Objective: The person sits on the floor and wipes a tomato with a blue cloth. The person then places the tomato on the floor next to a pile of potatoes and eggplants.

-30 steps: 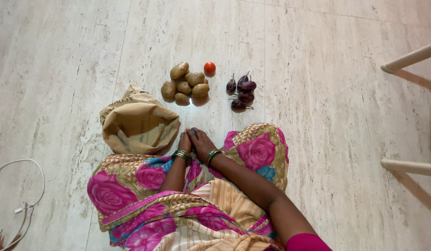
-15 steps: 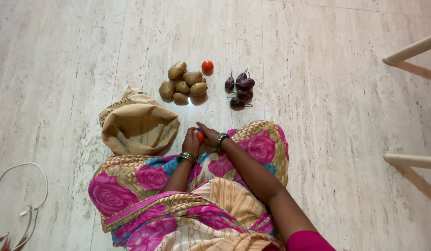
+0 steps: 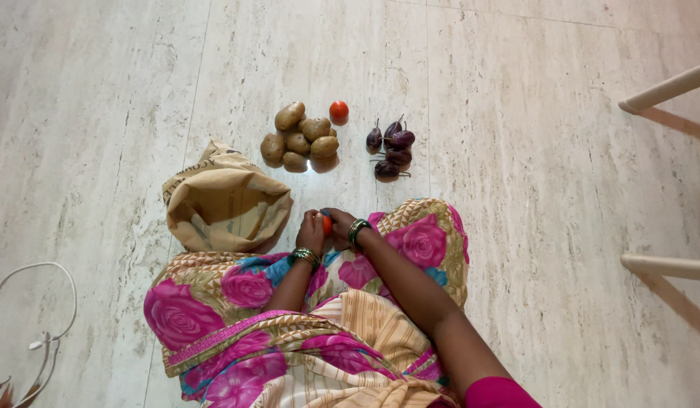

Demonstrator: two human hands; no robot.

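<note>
A second ago both hands lay flat and close together on the floor by the knees, and no red thing showed between them. Now the left hand point(image 3: 311, 231) and the right hand point(image 3: 341, 227) are lifted a little and cupped around a small red tomato point(image 3: 327, 224), so it has come into the hands in that short time. The fingers of both hands are curled in close on it, and only a bit of red peeks out between them. The hands sit just past the flowery pink cloth point(image 3: 418, 242) over the knees, near the open brown bag point(image 3: 225, 204) on the left. Nothing else has moved. The pile of potatoes point(image 3: 301, 137) is in the same spot farther out on the floor, with another tomato point(image 3: 338, 110) just beside it and the little purple eggplants point(image 3: 392, 147) to the right. So this looks like a new tomato, most likely from the bag, held and not yet put with the others.
</note>
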